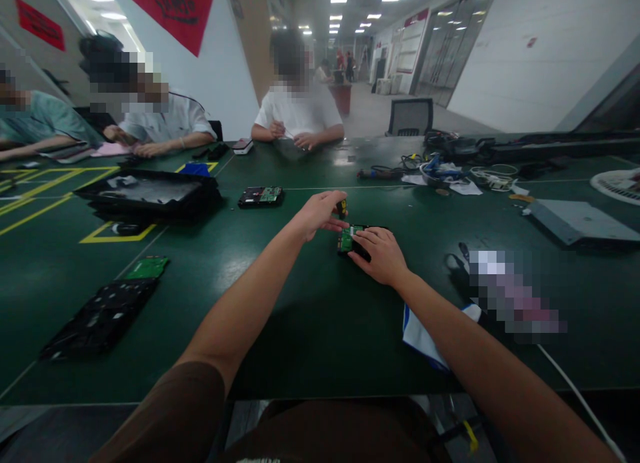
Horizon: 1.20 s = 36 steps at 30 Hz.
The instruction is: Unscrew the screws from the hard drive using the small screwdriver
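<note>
In front of me on the green table lies a hard drive (345, 243) with its green circuit board facing up. My right hand (383, 255) grips it from the right, fingers across the top and thumb along the near side, hiding much of it. Over the drive's far left part, my left hand (320, 216) is closed around a short black-and-yellow screwdriver (342, 208) held upright. The screwdriver's tip is hidden, so I cannot tell whether it touches a screw. Farther back to the left sits another hard drive (261, 196), also showing green circuitry.
Black drives (100, 309) and a green board (149, 267) lie at left, before a black tray (160, 189). At right are a blue-and-white cloth (425, 336), a phone with blurred screen (515, 289), a grey metal box (585, 219) and cables (440, 169). Several people sit opposite.
</note>
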{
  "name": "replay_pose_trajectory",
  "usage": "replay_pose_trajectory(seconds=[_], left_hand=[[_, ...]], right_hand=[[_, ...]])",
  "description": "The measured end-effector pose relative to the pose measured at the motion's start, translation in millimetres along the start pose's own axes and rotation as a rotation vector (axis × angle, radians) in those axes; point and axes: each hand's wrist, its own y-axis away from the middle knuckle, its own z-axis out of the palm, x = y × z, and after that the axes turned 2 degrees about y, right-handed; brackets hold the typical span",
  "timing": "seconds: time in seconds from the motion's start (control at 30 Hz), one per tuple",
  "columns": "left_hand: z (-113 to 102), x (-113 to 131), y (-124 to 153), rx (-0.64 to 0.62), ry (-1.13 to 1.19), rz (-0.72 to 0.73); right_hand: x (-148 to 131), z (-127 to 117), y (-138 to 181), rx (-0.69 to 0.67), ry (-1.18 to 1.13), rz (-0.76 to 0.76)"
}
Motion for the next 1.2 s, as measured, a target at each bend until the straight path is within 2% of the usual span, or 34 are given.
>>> replay_pose_trajectory(seconds=[0.27,0.57,0.77,1.03,1.2], left_hand=[[1.1,1.1,1.5,-0.005,-0.014,0.064],[0.5,-0.4,-1.4,-0.014,0.071,0.039],[-0.2,-1.9,-1.6,-0.03,0.041,0.063],[1.7,-2.4,-0.5,-0.092,0.25,-0.009],[1.2,-2.7,-1.0,-0.04,0.188,0.032]], right_hand=[[0.2,1.0,0.3,0.003,0.009,0.006],[0.5,1.3,0.6,0.018,-0.005,0.003],[0.7,1.1,0.6,0.011,0.007,0.004],[-0.3,0.7,0.9,0.012,0.006,0.006],[0.1,1.8,1.0,0.017,0.013,0.005]])
